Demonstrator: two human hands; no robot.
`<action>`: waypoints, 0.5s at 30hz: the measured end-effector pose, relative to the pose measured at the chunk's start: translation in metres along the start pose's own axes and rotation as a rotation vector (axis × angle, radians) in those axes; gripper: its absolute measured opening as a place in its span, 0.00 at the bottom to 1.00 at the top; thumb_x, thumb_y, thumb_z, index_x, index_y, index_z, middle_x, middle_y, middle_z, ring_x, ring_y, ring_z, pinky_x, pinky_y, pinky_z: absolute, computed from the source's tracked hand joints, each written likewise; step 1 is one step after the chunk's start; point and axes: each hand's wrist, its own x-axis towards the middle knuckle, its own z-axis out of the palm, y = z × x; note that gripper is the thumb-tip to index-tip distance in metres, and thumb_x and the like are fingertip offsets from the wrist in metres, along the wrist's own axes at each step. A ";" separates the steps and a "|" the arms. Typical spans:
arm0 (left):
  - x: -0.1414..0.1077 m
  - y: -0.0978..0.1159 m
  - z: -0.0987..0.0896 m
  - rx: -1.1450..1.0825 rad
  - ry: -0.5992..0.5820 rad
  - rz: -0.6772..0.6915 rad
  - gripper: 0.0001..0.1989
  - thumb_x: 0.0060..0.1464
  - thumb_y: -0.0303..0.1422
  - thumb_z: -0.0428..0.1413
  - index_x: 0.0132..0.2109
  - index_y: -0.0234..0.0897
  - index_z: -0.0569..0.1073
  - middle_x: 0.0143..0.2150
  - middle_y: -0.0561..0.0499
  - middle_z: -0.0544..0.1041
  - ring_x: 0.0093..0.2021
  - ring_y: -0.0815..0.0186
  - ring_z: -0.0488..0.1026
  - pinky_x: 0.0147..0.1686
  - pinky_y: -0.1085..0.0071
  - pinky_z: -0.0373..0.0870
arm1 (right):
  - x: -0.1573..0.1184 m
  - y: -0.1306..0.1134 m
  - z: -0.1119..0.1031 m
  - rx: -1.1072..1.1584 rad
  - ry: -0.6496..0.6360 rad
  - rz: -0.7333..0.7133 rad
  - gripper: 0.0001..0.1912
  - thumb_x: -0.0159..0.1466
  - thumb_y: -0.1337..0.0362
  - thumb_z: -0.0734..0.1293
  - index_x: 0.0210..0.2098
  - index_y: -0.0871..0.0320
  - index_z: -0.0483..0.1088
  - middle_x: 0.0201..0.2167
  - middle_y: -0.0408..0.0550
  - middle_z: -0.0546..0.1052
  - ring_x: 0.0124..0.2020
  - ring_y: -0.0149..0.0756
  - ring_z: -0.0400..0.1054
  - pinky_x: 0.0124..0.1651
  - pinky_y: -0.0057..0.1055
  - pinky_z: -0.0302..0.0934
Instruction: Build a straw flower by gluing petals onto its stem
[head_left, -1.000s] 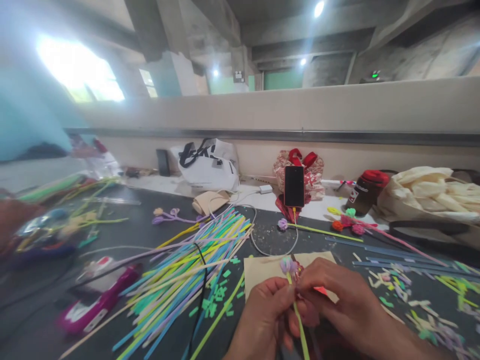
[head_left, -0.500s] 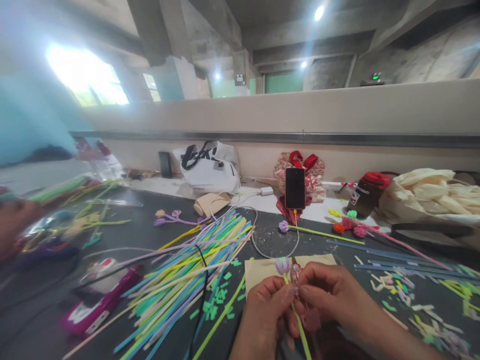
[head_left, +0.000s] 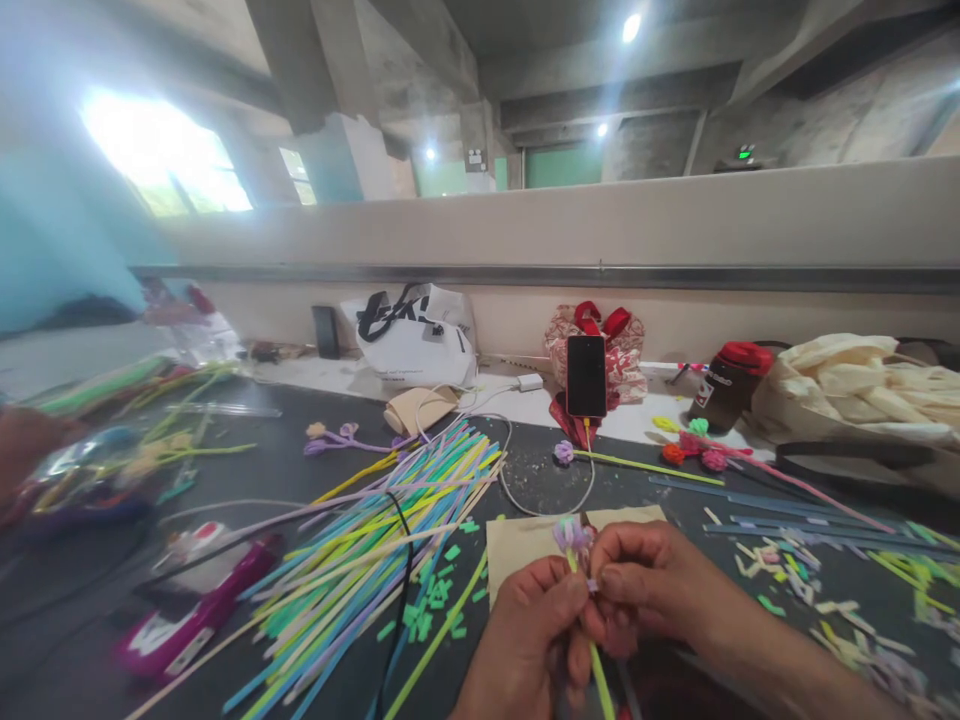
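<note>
Two hands work close together, lower centre of frame. Left hand [head_left: 529, 625]: grip closed, thumb against the fingers, pinching the green stem [head_left: 601, 685] just below the flower [head_left: 572, 535]. Right hand [head_left: 660, 585]: grip closed too, thumb and forefinger tips together at a tiny lilac piece [head_left: 592, 585] beside the stem. Lower fingers partly hidden; cannot tell what else they hold.

Flower is right of centre, lower half, head up, above a brown sheet [head_left: 517, 548] on the dark counter [head_left: 547, 485].

Change over the last half second: shiny pink thing that showed between flower and right fingertips is out of sight, perhaps behind them. Flower head sits a little nearer the right fingers. Left hold on the stem unchanged. My reading: left hand steadies, right hand does the fine work at the flower's neck; that work looks unfinished.

Around: bundle of fuzzy sticks [head_left: 375, 550] left of centre, green clippings [head_left: 431, 600] between bundle and left hand. A second lilac flower [head_left: 564, 453] lies on the counter below the phone [head_left: 586, 375]. Far left, another person's hand [head_left: 30, 450], blurred.
</note>
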 end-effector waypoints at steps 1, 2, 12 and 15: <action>0.000 0.001 0.001 -0.009 0.034 0.013 0.15 0.43 0.39 0.60 0.20 0.33 0.70 0.10 0.57 0.66 0.07 0.79 0.53 0.07 0.82 0.47 | -0.001 -0.004 0.000 -0.012 0.016 0.007 0.17 0.53 0.50 0.70 0.26 0.60 0.69 0.17 0.42 0.72 0.15 0.28 0.63 0.20 0.26 0.57; -0.001 0.002 0.001 -0.007 0.095 0.003 0.14 0.44 0.38 0.60 0.20 0.32 0.70 0.10 0.57 0.66 0.08 0.80 0.53 0.07 0.83 0.47 | -0.003 -0.008 -0.001 -0.021 0.037 0.010 0.18 0.54 0.50 0.68 0.26 0.60 0.69 0.18 0.43 0.72 0.16 0.29 0.64 0.22 0.26 0.58; -0.010 0.016 -0.001 -0.087 0.200 -0.047 0.13 0.47 0.39 0.58 0.24 0.33 0.72 0.08 0.62 0.57 0.08 0.82 0.46 0.08 0.84 0.42 | -0.050 -0.002 -0.020 -1.243 0.316 0.025 0.08 0.63 0.60 0.59 0.32 0.54 0.67 0.31 0.45 0.73 0.32 0.39 0.67 0.34 0.32 0.57; -0.011 0.016 0.001 -0.088 0.195 -0.065 0.13 0.43 0.39 0.61 0.23 0.33 0.72 0.11 0.60 0.62 0.08 0.83 0.48 0.08 0.85 0.43 | -0.051 0.005 -0.018 -1.361 0.238 -0.051 0.09 0.58 0.65 0.63 0.39 0.52 0.67 0.40 0.48 0.72 0.41 0.43 0.65 0.41 0.35 0.57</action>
